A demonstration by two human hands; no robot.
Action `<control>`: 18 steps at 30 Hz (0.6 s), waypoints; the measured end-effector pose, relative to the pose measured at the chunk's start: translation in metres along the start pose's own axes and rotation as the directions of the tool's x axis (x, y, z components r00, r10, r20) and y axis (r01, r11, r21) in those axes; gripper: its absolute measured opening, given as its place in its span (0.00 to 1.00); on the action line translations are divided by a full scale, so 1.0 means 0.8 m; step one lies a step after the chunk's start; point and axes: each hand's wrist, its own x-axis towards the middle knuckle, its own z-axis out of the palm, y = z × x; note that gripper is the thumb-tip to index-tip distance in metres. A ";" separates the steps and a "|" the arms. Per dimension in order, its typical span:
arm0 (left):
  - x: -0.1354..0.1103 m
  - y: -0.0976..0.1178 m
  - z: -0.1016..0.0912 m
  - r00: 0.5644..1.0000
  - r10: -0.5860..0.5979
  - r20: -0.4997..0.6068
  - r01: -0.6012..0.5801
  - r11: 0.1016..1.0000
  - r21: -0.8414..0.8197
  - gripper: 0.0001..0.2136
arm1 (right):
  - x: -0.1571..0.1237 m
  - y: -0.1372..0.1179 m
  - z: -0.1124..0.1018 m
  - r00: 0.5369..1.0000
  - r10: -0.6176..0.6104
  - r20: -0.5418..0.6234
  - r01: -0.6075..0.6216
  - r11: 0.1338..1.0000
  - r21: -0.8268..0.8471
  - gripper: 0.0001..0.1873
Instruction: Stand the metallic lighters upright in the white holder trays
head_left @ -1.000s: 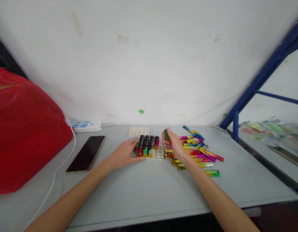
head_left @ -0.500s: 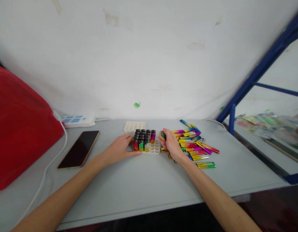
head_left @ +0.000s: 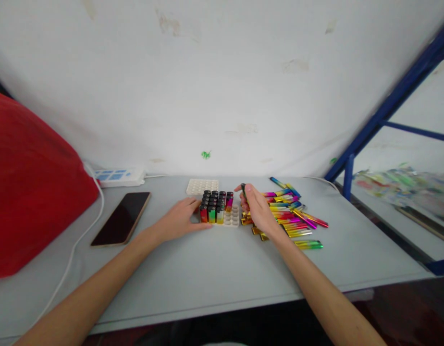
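Head view, nearest first, placed from the white cupped tray (head_left: 232, 222): a green-and-gold lighter (head_left: 308, 245) lies to its right, nearer; a smartphone (head_left: 121, 218) lies well to its left; the left hand (head_left: 178, 220) is at its left side, loosely spread, thumb along the near edge, though whether it presses I cannot tell; disposable lighters (head_left: 212, 214) stand upright in the tray, near-right cups bare; the right hand (head_left: 260, 209), by its right edge, grips a dark-topped lighter (head_left: 243, 188), thumb near the top; since half a second ago its forefinger has straightened, while the standing lighters look unchanged, so those cups remain unfilled; loose metallic lighters (head_left: 292, 222) spread to the tray's right; a second white tray (head_left: 202, 186) lies just behind it; a power strip (head_left: 121, 177) sits behind, to its left.
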 end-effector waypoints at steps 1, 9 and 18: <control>0.000 0.000 0.000 1.000 0.003 -0.002 -0.003 1.000 -0.005 0.28 | -0.002 -0.002 -0.001 0.997 -0.069 -0.025 0.067 0.996 -0.067 0.27; -0.001 -0.002 0.002 1.000 0.015 0.005 -0.015 1.000 -0.009 0.30 | -0.003 -0.010 -0.002 0.952 -0.307 0.003 0.274 0.844 -0.461 0.14; 0.000 0.001 0.001 1.000 0.006 -0.004 -0.006 1.000 -0.011 0.29 | -0.004 -0.010 -0.012 0.946 -0.317 0.071 0.315 0.844 -0.435 0.14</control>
